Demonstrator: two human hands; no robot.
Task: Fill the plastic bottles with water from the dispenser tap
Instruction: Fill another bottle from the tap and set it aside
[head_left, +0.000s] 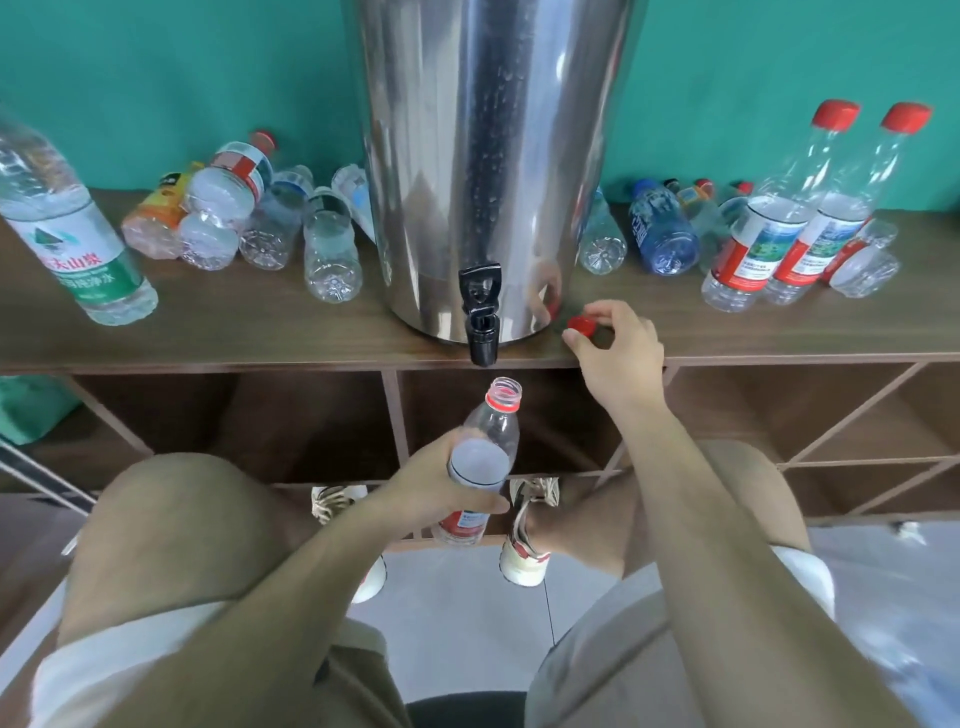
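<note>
My left hand (434, 488) curls around the middle of a clear plastic bottle (493, 436), thumb across the front above its red label. The bottle is uncapped, thin-walled and smooth, with a red ring under its threaded mouth. It tilts slightly, its mouth below and just in front of the tap (482, 317), not touching it, and I can't see any water inside.

My right hand (621, 356) pinches a small ribbed red cap (582, 326) between thumb and fingertips, at the front edge of the brown wood-grain shelf (260, 338).

The tap is black plastic, a blocky handle above a short round spout. It sticks out from the base of a polished steel dispenser (488, 156), cylindrical and beaded with droplets.

Empty clear bottles (332, 254) lie heaped to its left. Two tall red-capped bottles (753, 244) stand on the right, against a matte teal wall (156, 78).
</note>
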